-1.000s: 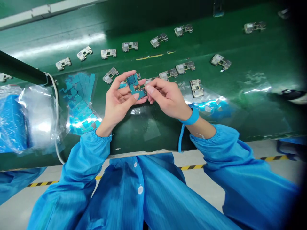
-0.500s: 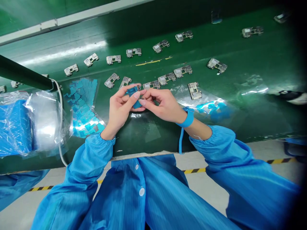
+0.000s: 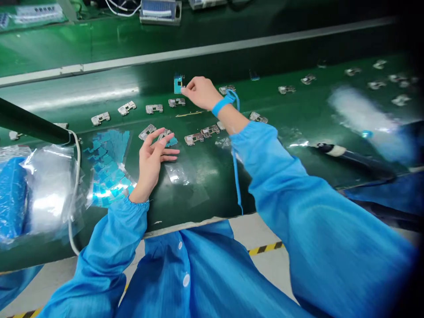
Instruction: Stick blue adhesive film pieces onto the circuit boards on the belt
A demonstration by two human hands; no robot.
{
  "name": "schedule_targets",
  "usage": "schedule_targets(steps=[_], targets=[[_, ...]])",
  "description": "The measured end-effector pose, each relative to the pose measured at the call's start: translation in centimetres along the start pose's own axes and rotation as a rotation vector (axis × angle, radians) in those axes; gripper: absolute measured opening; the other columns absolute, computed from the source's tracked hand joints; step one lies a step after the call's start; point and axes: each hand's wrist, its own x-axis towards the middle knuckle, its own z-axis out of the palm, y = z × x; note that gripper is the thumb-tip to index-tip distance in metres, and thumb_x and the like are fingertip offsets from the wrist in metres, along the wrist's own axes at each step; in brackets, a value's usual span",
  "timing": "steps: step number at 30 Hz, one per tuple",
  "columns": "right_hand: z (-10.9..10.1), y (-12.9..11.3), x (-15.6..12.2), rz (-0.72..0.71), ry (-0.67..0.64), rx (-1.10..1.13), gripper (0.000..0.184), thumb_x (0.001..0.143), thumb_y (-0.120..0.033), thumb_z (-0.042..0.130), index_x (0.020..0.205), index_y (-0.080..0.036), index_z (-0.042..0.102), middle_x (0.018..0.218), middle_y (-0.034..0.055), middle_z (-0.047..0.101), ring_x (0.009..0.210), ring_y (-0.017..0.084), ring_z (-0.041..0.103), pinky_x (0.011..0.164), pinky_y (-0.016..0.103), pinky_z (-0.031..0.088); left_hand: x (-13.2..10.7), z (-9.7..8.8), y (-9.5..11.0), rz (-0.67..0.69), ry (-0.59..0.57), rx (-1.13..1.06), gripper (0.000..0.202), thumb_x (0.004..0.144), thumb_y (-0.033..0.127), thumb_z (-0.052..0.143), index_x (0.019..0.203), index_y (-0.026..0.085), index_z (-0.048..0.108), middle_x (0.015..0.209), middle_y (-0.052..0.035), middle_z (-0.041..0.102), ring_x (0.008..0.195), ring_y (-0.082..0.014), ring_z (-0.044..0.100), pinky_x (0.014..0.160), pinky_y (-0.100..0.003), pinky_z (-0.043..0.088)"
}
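My right hand [image 3: 200,93], wearing a blue wrist strap [image 3: 224,102], reaches to the far part of the green bench. Its thumb and fingers pinch the edge of a circuit board [image 3: 178,85] with a blue face. Closer in, my left hand [image 3: 150,161] is open, its fingers spread. Beneath and behind those fingers are two metallic circuit boards, one of them [image 3: 146,131] clear of the hand. A small blue piece [image 3: 171,141] shows by the left fingertips; whether they touch it I cannot tell. Several metallic boards [image 3: 154,108] lie in rows on the green surface.
A clear sheet with blue film pieces [image 3: 112,174] lies left of my left hand. Beyond it are a white cable [image 3: 77,176], a dark post [image 3: 33,115] and a plastic-wrapped blue bundle [image 3: 13,196]. A dark elongated object [image 3: 356,160] lies at right, beside a blurred whitish shape.
My right hand has moved away from my left, forward to the far part of the bench, with the board. My left hand has let go and spread its fingers. The view has shifted.
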Motion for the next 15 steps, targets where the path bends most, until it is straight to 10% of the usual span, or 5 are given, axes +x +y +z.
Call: schedule_targets(steps=[5,10,15], targets=[[0.6,-2.3,3.5,-0.105,-0.220,-0.319,0.031,0.094,-0.030,0.089,0.112,-0.015,0.070,0.151,0.0203,0.067,0.150,0.045,0.055,0.123,0.064,0.045,-0.1,0.0,1.3,0.059,0.052,0.035,0.041,0.090,0.039,0.085,0.125,0.020,0.077,0.122,-0.0095,0.089,0.074,-0.0166,0.085,0.062,-0.021,0.066],[1.2,-3.5,5.9,-0.051,-0.304,-0.306,0.023,0.097,-0.014,0.083,0.095,-0.012,0.061,0.099,-0.0093,0.073,0.106,0.007,0.068,0.101,0.026,0.049,0.2,0.2,1.8,0.107,0.117,0.052,0.031,0.073,0.021,0.087,0.103,0.025,0.085,0.096,0.0009,0.090,0.064,-0.0172,0.081,0.059,-0.023,0.066],[3.9,-5.0,2.7,-0.115,-0.149,0.185,0.011,0.106,-0.022,0.077,0.114,-0.019,0.071,0.105,-0.0150,0.080,0.105,0.004,0.069,0.097,0.018,0.057,0.3,0.1,0.8,0.128,0.126,-0.020,0.052,0.070,0.022,0.097,0.115,0.045,0.085,0.123,0.0070,0.088,0.090,-0.0188,0.085,0.085,-0.033,0.069]])
